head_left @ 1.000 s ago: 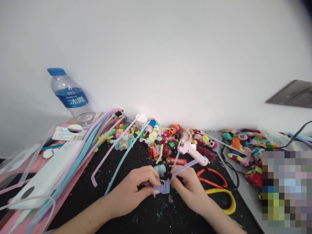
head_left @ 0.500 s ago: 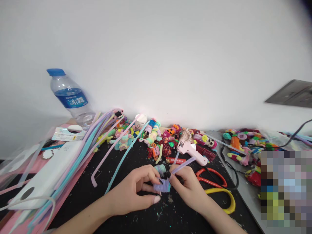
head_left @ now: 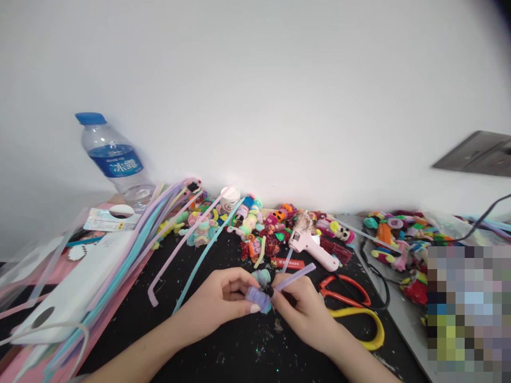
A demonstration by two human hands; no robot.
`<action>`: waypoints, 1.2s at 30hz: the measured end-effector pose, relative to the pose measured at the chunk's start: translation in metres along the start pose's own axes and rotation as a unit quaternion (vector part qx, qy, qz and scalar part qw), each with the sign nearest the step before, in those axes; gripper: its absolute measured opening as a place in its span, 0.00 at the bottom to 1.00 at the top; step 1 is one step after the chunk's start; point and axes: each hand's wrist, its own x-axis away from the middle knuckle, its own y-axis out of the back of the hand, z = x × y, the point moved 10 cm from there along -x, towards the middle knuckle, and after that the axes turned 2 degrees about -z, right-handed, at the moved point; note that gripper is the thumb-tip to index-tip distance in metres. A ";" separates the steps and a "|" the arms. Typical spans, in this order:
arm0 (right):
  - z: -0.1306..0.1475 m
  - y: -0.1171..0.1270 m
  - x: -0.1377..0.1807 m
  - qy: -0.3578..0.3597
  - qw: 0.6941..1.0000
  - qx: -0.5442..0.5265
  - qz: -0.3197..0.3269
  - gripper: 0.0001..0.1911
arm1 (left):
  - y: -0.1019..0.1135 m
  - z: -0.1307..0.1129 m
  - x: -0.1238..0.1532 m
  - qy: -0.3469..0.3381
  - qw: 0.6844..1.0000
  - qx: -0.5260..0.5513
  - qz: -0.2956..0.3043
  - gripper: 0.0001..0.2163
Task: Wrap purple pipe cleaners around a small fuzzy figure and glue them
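Between my hands is a small fuzzy piece of wound pipe cleaner, with a lilac coil (head_left: pixel 257 299) and a striped green-grey coil (head_left: pixel 262 276) behind it. My left hand (head_left: pixel 213 306) pinches the lilac coil between thumb and fingers. A straight lilac pipe cleaner (head_left: pixel 297 275) slants up to the right from my right hand (head_left: pixel 305 311), whose thumb and fingers are closed at its lower end, against the coil. Something black shows at the right fingertips; I cannot make out what it is. The fingers partly hide the coiled piece.
Behind the hands lies a pink glue gun (head_left: pixel 315 251). Red (head_left: pixel 348 287) and yellow (head_left: pixel 377 330) scissor handles rest right of my right hand. Loose pipe cleaners (head_left: pixel 131 250) and a bottle (head_left: pixel 115 159) are on the left. Several colourful pipe-cleaner figures (head_left: pixel 251 223) line the wall.
My left thumb has moved up from below and now presses on the lilac coil. The coil has tilted and shifted slightly left; the straight lilac pipe cleaner leans lower.
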 end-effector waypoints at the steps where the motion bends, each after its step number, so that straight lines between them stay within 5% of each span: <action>1: 0.000 0.000 0.000 -0.002 1.000 -0.003 -0.001 0.15 | 0.000 0.000 0.000 0.001 1.000 0.000 0.001 0.10; 7: 0.002 0.003 0.000 0.001 1.000 -0.016 -0.015 0.15 | 0.001 -0.009 -0.001 -0.031 0.999 0.007 -0.002 0.07; 25: -0.007 0.013 0.002 -0.049 0.985 -0.135 -0.096 0.08 | 0.000 0.004 0.005 0.040 0.993 0.101 -0.037 0.09; 36: -0.022 -0.001 0.001 -0.116 0.960 -0.253 -0.034 0.11 | 0.002 0.009 0.003 0.041 0.983 0.173 -0.033 0.11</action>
